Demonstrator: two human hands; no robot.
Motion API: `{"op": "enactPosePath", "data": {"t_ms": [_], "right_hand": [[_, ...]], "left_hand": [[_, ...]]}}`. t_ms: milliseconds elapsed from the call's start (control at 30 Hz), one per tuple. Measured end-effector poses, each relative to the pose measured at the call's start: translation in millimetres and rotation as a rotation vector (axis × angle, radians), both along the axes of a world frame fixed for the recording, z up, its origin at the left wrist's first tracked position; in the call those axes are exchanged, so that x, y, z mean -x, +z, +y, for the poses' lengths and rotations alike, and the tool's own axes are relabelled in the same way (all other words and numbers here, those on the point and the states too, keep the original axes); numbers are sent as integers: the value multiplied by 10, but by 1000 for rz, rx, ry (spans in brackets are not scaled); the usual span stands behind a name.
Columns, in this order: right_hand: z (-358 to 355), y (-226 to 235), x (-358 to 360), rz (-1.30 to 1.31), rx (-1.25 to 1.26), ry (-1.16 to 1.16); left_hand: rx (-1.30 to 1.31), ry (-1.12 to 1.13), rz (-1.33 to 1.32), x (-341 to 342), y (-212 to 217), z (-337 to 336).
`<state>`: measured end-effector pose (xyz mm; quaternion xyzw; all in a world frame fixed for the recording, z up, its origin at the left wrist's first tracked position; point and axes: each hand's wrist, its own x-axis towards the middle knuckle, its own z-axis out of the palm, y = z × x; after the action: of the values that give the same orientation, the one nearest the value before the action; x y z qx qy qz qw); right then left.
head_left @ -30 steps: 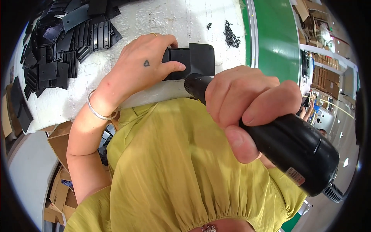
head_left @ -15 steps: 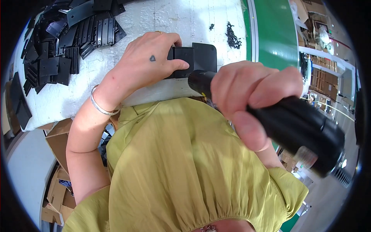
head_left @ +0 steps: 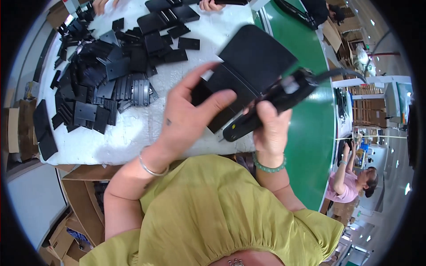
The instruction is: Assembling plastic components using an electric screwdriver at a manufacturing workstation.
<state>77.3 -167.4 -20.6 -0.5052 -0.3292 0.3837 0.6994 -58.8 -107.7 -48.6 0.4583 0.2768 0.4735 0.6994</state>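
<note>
My left hand [head_left: 188,111] grips a flat black plate assembly [head_left: 259,55], thumb on its near face and fingers round its far edge. It is held tilted above the white table, and a seam crosses it between a wide rounded panel and a narrower part. In my right hand [head_left: 273,128] is a black electric screwdriver [head_left: 284,95], its thin bit pointing down to the left and its cable trailing off right. The screwdriver overlaps the assembly's right edge; whether my right fingers also touch the assembly is hidden.
Black plates and brackets [head_left: 106,71] lie heaped across the left of the white padded table [head_left: 128,144]. Other people's hands [head_left: 213,5] work at the far edge. Cardboard boxes [head_left: 82,190] stand below left; green floor [head_left: 310,146] lies right, with another person [head_left: 346,184] beyond.
The plate assembly has come up off the table and tilted in my left hand. My right hand has turned the screwdriver and drawn it in beside the assembly. More of the heap shows.
</note>
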Motion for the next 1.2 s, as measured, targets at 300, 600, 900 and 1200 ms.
{"op": "enactPosePath", "data": {"t_ms": [300,600,900,1200], "right_hand": [[140,145,55,-33,29,324],[-317,160,-272,-130,-91,267],[136,222,268,-92,46,546],[220,121,169,30,70,425]], "left_hand": [[503,-443,-453,551,170,305],[181,-162,-59,1110,217,213],[-59,348,-63,1809,-31,-132],[432,1060,539,3646,-363,-85]]}}
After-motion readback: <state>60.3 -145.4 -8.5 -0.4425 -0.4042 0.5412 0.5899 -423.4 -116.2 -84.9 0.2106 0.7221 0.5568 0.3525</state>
